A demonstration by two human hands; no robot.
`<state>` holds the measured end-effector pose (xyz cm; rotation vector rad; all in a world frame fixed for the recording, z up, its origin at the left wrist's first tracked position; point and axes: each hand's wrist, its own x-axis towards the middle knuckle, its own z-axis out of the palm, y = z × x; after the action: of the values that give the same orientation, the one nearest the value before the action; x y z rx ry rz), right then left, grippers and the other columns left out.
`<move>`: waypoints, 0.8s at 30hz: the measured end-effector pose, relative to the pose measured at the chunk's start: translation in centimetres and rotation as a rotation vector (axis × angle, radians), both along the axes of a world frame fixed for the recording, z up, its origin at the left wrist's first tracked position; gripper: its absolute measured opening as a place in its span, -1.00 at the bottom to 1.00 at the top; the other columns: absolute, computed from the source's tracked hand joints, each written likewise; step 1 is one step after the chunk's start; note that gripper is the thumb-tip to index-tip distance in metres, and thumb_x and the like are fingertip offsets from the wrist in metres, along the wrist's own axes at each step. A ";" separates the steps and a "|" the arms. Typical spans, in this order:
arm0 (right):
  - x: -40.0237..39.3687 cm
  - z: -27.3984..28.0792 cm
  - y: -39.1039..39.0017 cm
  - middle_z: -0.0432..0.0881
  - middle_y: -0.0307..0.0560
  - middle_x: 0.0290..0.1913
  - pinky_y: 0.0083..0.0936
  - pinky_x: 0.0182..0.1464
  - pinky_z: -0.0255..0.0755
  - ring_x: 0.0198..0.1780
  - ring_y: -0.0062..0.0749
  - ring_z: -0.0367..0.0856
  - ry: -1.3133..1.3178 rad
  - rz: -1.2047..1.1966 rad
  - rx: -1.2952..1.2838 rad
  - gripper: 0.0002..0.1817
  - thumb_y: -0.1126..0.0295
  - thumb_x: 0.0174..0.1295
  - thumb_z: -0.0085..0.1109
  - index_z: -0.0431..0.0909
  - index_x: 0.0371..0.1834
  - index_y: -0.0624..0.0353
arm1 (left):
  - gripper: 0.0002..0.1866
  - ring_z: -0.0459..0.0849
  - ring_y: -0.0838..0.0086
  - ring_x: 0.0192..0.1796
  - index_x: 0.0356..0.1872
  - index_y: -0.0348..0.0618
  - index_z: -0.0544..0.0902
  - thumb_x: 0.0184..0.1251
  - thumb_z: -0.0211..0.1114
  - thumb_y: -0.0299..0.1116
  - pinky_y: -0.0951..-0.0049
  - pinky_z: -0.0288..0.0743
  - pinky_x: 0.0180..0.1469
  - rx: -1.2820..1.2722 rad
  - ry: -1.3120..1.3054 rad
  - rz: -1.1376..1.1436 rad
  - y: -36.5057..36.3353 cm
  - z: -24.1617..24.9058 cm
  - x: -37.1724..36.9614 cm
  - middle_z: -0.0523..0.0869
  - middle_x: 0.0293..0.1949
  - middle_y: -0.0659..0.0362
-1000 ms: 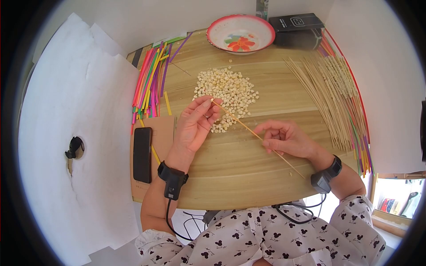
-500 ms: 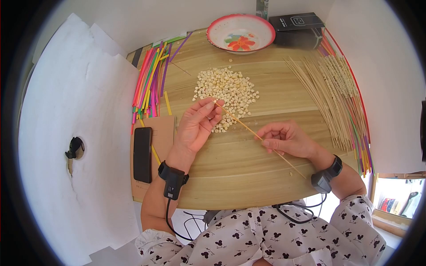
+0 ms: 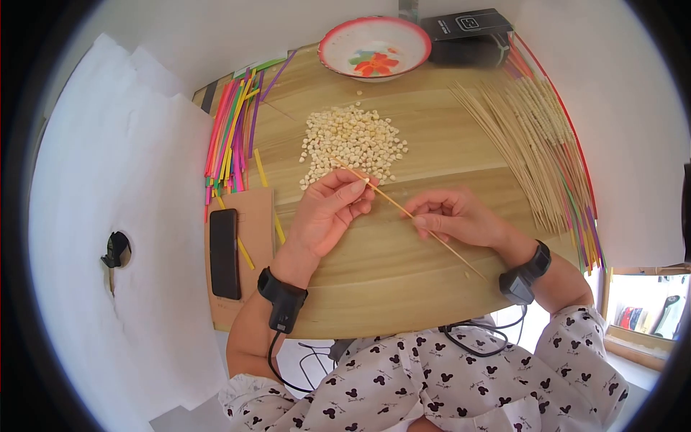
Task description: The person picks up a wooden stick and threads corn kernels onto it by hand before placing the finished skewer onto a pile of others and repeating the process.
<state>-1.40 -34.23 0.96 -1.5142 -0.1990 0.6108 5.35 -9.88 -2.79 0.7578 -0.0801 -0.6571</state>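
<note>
My left hand (image 3: pixel 327 219) pinches a small pale kernel-like piece (image 3: pixel 366 181) between thumb and index finger. That piece sits on a thin wooden skewer (image 3: pixel 450 249), a little below its upper end, which sticks out past my left fingertips. With thumb and fingers closed, my right hand (image 3: pixel 457 218) grips the skewer near its middle. The lower end slants down toward the table's front edge. Right behind my left hand lies a loose heap of pale kernel-like pieces (image 3: pixel 353 137), partly overlapped by the skewer's tip.
Bare skewers (image 3: pixel 504 144) and skewers strung with pale pieces (image 3: pixel 551 119) lie at the right. Colourful strips (image 3: pixel 234 133) lie at the left, above a phone (image 3: pixel 224 253) on brown card (image 3: pixel 255 216). A red-rimmed basin (image 3: pixel 374 25) and black box (image 3: pixel 468 25) stand behind.
The pale piece was at the skewer's tip and now sits farther down it, with the tip poking out beyond my left fingers. My hands are closer together. The view has shifted slightly.
</note>
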 end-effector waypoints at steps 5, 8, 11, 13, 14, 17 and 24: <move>0.1 -0.2 -0.1 0.58 -0.31 -0.40 -0.79 -0.45 0.29 -0.46 -0.81 0.40 -0.014 -0.007 0.024 -0.74 0.36 0.41 0.10 0.54 0.08 0.21 | -0.88 0.60 0.62 -0.30 -0.14 -0.22 0.64 0.34 0.28 -0.51 0.68 0.42 -0.46 0.117 -0.055 -0.089 -0.8 0.3 -1.2 0.68 -0.26 0.19; 0.5 -0.2 -0.2 0.60 -0.30 -0.40 -0.80 -0.46 0.28 -0.48 -0.82 0.40 -0.030 -0.018 0.025 -0.75 0.35 0.41 0.10 0.55 0.06 0.19 | -0.88 0.55 0.68 -0.43 -0.16 -0.21 0.65 0.32 0.32 -0.48 0.69 0.39 -0.49 0.157 -0.065 -0.137 -1.4 0.5 -1.2 0.67 -0.34 0.23; 0.6 -0.6 -0.2 0.61 -0.29 -0.43 -0.80 -0.49 0.27 -0.51 -0.82 0.40 -0.030 -0.025 0.041 -0.78 0.36 0.40 0.12 0.56 0.03 0.19 | -0.87 0.51 0.69 -0.48 -0.15 -0.22 0.65 0.32 0.32 -0.47 0.70 0.35 -0.50 0.193 -0.097 -0.171 -1.8 1.1 -1.6 0.67 -0.37 0.23; 0.6 -0.8 -0.2 0.63 -0.26 -0.43 -0.80 -0.52 0.26 -0.56 -0.81 0.39 -0.044 -0.033 0.079 -0.81 0.38 0.38 0.14 0.57 -0.02 0.20 | -0.86 0.51 0.69 -0.47 -0.15 -0.23 0.65 0.32 0.32 -0.47 0.69 0.36 -0.50 0.201 -0.099 -0.179 -1.9 1.0 -1.8 0.67 -0.36 0.23; 0.7 -0.8 -0.2 0.63 -0.26 -0.43 -0.80 -0.52 0.26 -0.56 -0.81 0.39 -0.042 -0.035 0.080 -0.81 0.38 0.38 0.14 0.57 -0.02 0.20 | -0.86 0.51 0.69 -0.46 -0.14 -0.23 0.65 0.32 0.32 -0.46 0.69 0.37 -0.49 0.209 -0.103 -0.184 -2.0 1.0 -1.9 0.68 -0.35 0.22; 0.7 -0.7 -0.2 0.64 -0.23 -0.42 -0.80 -0.53 0.26 -0.57 -0.80 0.40 -0.021 -0.035 0.084 -0.82 0.39 0.36 0.17 0.57 -0.05 0.20 | -0.86 0.51 0.68 -0.46 -0.15 -0.24 0.64 0.32 0.32 -0.46 0.67 0.39 -0.47 0.246 -0.119 -0.149 -2.3 1.3 -2.0 0.66 -0.38 0.24; 0.7 -0.3 -0.4 0.65 -0.25 -0.43 -0.80 -0.52 0.27 -0.57 -0.79 0.42 0.042 0.024 -0.028 -0.84 0.35 0.37 0.17 0.60 -0.16 0.22 | -0.87 0.53 0.65 -0.42 -0.16 -0.26 0.64 0.32 0.31 -0.47 0.63 0.44 -0.39 0.208 -0.118 -0.086 -1.4 0.7 -0.9 0.60 -0.43 0.27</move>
<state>-0.72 -34.62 0.61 -1.5268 -0.1772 0.6658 4.41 -11.30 -2.13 0.9979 -0.1548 -0.7090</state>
